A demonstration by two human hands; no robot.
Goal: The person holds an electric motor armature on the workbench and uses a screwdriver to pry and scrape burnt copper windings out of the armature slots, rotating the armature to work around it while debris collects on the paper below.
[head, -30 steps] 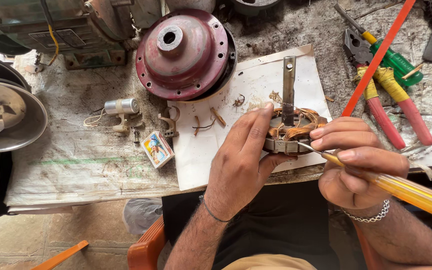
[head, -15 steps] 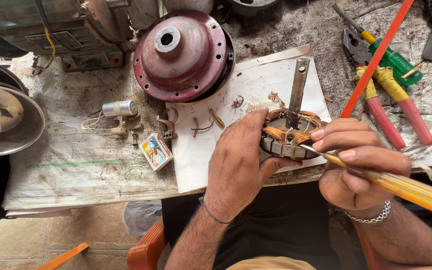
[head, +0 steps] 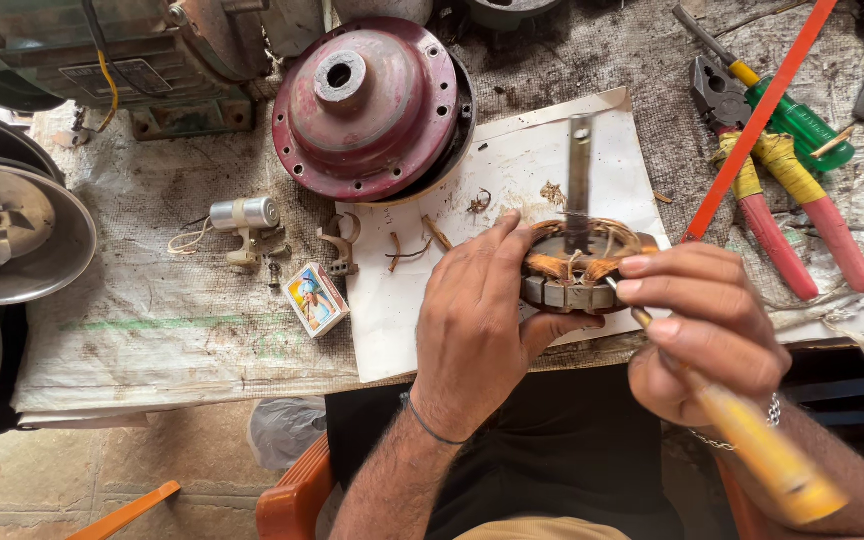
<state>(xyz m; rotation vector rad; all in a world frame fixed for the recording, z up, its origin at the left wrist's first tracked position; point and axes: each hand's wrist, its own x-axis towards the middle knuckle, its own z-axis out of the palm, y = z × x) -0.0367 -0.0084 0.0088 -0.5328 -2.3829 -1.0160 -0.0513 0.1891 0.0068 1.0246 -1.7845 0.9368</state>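
My left hand (head: 477, 325) grips a round motor stator (head: 574, 272) with copper windings, holding it over a white paper sheet (head: 512, 160) at the bench's near edge. A flat metal bar (head: 579, 165) stands up from the stator's middle. My right hand (head: 704, 330) is closed around a yellow-handled screwdriver (head: 762, 450), whose tip touches the stator's right side.
A red motor end cover (head: 372, 105) lies behind the paper. Pliers with red and yellow grips (head: 782, 200), a green screwdriver (head: 797, 120) and an orange rod (head: 752, 115) lie at right. A small capacitor (head: 244, 213), a matchbox (head: 317, 298) and metal housings (head: 7, 225) sit left.
The stator has turned slightly in my left hand, so the metal bar now stands more upright. The screwdriver tip stays against the windings.
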